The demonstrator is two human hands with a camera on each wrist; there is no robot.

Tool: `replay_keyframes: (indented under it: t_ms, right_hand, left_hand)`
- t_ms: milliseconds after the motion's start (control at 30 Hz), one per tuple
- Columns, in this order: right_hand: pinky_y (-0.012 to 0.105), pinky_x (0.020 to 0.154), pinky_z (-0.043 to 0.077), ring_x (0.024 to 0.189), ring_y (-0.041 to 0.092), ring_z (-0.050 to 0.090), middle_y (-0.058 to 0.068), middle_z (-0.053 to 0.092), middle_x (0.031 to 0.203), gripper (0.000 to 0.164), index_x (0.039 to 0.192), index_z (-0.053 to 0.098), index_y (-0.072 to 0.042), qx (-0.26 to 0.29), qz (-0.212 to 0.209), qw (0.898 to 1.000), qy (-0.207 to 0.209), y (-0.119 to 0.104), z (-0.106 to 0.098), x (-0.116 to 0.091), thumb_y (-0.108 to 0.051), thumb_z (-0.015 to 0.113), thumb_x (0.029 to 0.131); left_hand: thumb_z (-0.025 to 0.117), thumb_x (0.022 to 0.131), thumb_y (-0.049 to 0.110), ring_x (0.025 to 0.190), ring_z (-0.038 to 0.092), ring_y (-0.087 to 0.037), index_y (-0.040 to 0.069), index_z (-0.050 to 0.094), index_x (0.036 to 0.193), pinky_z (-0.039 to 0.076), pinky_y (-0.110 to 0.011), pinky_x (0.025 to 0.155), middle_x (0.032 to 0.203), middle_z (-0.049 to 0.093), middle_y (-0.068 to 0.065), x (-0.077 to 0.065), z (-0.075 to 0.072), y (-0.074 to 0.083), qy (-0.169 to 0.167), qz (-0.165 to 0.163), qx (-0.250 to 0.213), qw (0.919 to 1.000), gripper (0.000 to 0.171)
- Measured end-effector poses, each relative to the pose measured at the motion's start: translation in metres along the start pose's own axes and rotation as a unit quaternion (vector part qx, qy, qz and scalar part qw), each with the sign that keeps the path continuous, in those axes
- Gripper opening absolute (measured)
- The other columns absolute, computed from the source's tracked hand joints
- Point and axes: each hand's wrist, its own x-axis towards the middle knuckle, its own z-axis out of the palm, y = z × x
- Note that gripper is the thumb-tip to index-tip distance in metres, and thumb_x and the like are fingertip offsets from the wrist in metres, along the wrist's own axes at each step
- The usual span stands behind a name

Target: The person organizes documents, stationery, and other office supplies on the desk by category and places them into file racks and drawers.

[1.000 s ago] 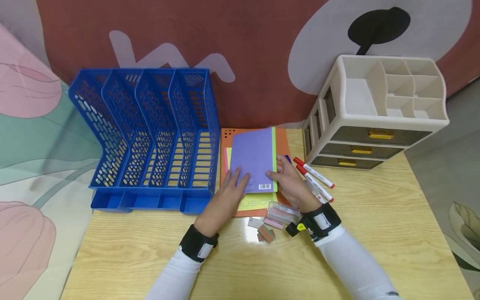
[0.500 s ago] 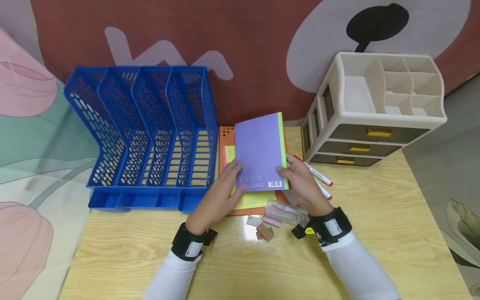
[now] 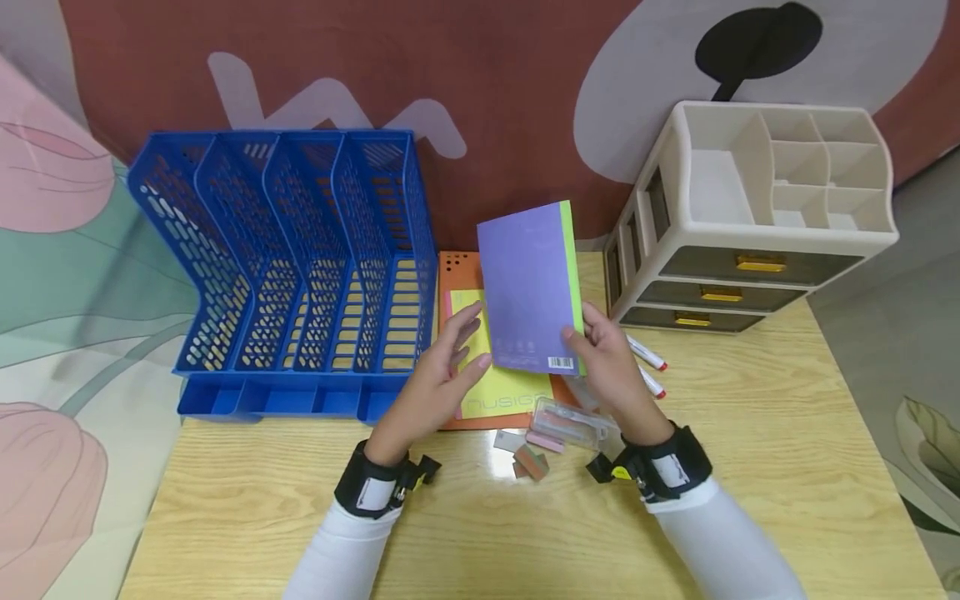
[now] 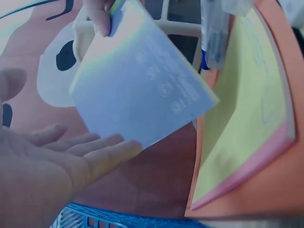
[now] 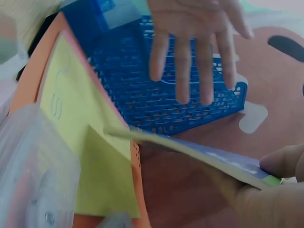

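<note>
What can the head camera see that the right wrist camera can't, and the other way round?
Only the head camera shows the white drawers with gold handles, and the markers' red ends.

Only the right wrist camera shows the purple book almost edge-on, and the left hand with its fingers pointing down the picture.

Both show the right hand pinching that book, plus the blue rack, yellow pad, orange sheet and clear case.

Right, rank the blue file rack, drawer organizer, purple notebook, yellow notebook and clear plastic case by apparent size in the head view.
1. Blue file rack
2. Drawer organizer
3. Purple notebook and yellow notebook: unsure, the former held nearer, the latter partly covered
4. Clear plastic case
</note>
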Motion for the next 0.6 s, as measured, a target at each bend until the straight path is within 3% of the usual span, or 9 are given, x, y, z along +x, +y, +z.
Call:
replay_keyframes:
  t_ms: [133, 300, 467, 600]
  right_hand:
    - [0.021, 0.087, 0.059, 0.113, 0.031, 0.070, 0.026, 0.067, 0.131, 0.042, 0.148, 0.053, -0.001, -0.077, -0.086, 0.993, 0.032, 0.002, 0.008, -0.007, -0.003, 0.049, 0.106]
    - [0.017, 0.080, 0.058, 0.106, 0.034, 0.070, 0.026, 0.068, 0.129, 0.042, 0.146, 0.055, 0.001, -0.142, -0.184, 0.971, 0.057, 0.010, 0.017, -0.013, 0.002, 0.053, 0.103]
    - [0.030, 0.066, 0.061, 0.093, 0.029, 0.072, 0.028, 0.068, 0.129, 0.047, 0.144, 0.055, 0.005, -0.227, -0.272, 0.932, 0.073, 0.015, 0.023, -0.017, 0.009, 0.058, 0.098]
    - [0.019, 0.050, 0.046, 0.062, 0.014, 0.053, 0.026, 0.067, 0.131, 0.051, 0.145, 0.055, 0.003, -0.283, -0.332, 0.898, 0.060, 0.018, 0.026, -0.017, 0.011, 0.057, 0.095]
  left_hand:
    - [0.052, 0.108, 0.021, 0.157, 0.029, -0.028, 0.012, 0.018, 0.165, 0.032, -0.056, 0.123, 0.172, 0.022, -0.005, 0.002, -0.002, 0.001, 0.021, 0.006, -0.050, 0.9985, 0.067]
    - [0.053, 0.107, 0.036, 0.158, 0.026, -0.031, 0.013, 0.011, 0.166, 0.028, -0.061, 0.123, 0.173, 0.018, -0.004, 0.002, -0.003, 0.001, 0.031, 0.035, -0.062, 0.9970, 0.077]
    - [0.056, 0.103, 0.049, 0.158, 0.024, -0.031, 0.021, 0.005, 0.167, 0.025, -0.065, 0.123, 0.174, 0.014, 0.000, 0.002, 0.000, 0.004, 0.033, 0.046, -0.091, 0.9943, 0.086]
    - [0.059, 0.101, 0.049, 0.159, 0.021, -0.034, 0.023, 0.001, 0.167, 0.024, -0.065, 0.123, 0.175, 0.009, 0.000, 0.003, 0.003, 0.011, 0.029, 0.046, -0.101, 0.9934, 0.092]
